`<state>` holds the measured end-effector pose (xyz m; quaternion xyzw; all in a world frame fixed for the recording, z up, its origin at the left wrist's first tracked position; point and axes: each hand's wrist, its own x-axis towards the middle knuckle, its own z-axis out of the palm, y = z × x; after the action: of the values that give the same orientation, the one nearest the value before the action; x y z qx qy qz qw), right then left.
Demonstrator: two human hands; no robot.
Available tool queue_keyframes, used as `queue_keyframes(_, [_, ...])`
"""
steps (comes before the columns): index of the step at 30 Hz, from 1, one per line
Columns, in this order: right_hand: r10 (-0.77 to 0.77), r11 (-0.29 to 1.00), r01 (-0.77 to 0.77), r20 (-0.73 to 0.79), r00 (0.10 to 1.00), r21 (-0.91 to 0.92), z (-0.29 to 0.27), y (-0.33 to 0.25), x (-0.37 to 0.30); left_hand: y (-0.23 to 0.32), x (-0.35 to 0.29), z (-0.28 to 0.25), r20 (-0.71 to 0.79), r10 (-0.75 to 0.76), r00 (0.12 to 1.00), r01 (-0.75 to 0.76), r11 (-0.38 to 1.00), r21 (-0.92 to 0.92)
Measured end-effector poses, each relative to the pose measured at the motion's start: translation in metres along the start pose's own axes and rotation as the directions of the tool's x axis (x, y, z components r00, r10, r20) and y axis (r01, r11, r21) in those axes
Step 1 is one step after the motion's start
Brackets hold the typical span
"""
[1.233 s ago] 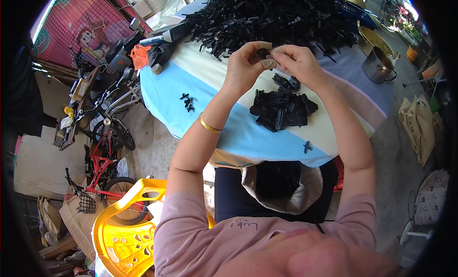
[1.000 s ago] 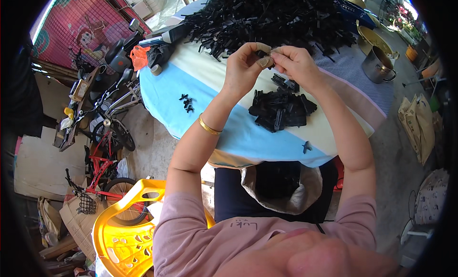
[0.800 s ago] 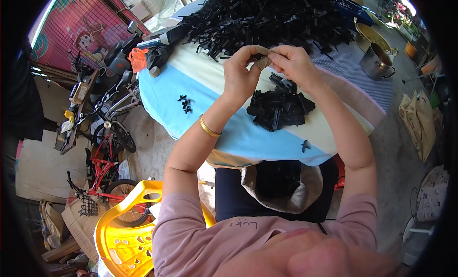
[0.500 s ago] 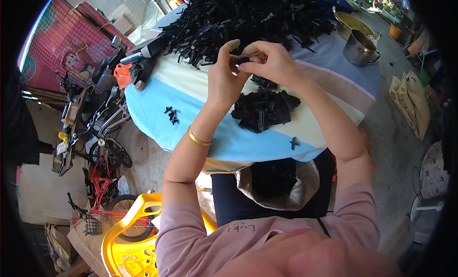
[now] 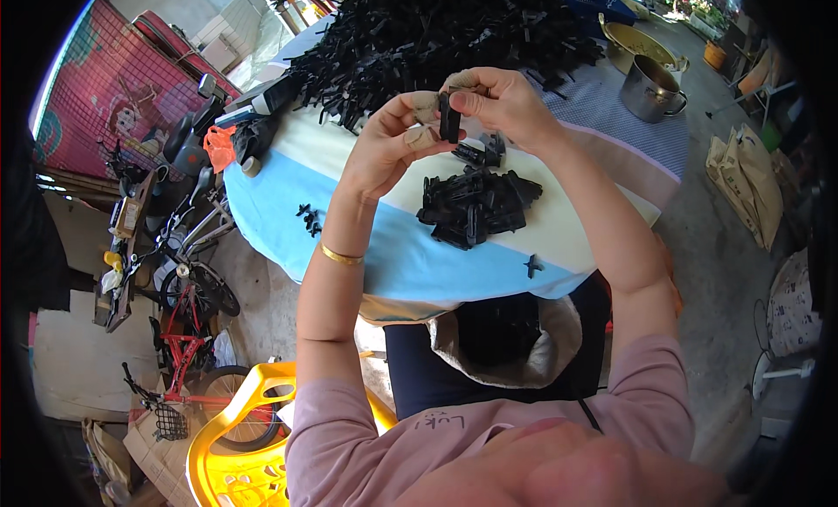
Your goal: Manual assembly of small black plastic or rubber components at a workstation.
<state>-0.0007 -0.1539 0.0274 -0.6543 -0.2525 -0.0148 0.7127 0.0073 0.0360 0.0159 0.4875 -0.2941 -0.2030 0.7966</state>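
Observation:
Between my two hands a small black plastic strip (image 5: 449, 118) is held upright. My left hand (image 5: 389, 144) pinches it from the left, with tan coverings on some fingertips. From the right, my right hand (image 5: 502, 105) grips its upper end between thumb and fingers. Just below the hands lies a small pile of black plastic pieces (image 5: 476, 206), with a few more pieces (image 5: 480, 151) next to it. Beyond them rises a large heap of similar black pieces (image 5: 436, 35).
The table (image 5: 271, 201) wears a striped cloth. A metal mug (image 5: 652, 89) and a yellowish pan (image 5: 642, 42) stand at the right. Small black bits (image 5: 309, 219) lie at the left, another (image 5: 532, 265) near the front edge. A fabric bag (image 5: 559, 341) sits at my lap.
My left hand has shifted left and opened toward me, and the black strip between my hands now shows upright. My right hand has moved slightly.

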Motion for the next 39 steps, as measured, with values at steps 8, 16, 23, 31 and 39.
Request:
queue_keyframes(8, [-0.069,0.985,0.078,0.064,0.996,-0.153,0.003,0.008,0.0,-0.012,0.004,-0.013,0.023,-0.113,0.993,0.114,0.991,-0.068])
queue_keyframes(16, [-0.129,0.952,0.117,-0.023,0.991,-0.282,0.008,0.012,-0.002,-0.013,0.004,-0.008,-0.164,0.093,0.982,-0.069,0.987,0.145])
queue_keyframes(23, [-0.202,0.904,0.167,-0.048,0.978,-0.393,0.015,0.02,-0.002,-0.011,0.004,0.007,-0.228,0.225,0.947,-0.168,0.955,0.246])
queue_keyframes(31, [-0.266,0.863,0.193,-0.095,0.959,-0.466,0.018,0.017,-0.002,-0.021,0.003,0.013,-0.268,0.35,0.898,-0.223,0.885,0.409])
queue_keyframes(39, [-0.218,0.876,0.138,-0.124,0.968,-0.463,0.026,0.014,-0.007,-0.028,0.002,0.012,-0.29,0.475,0.831,-0.263,0.795,0.547])
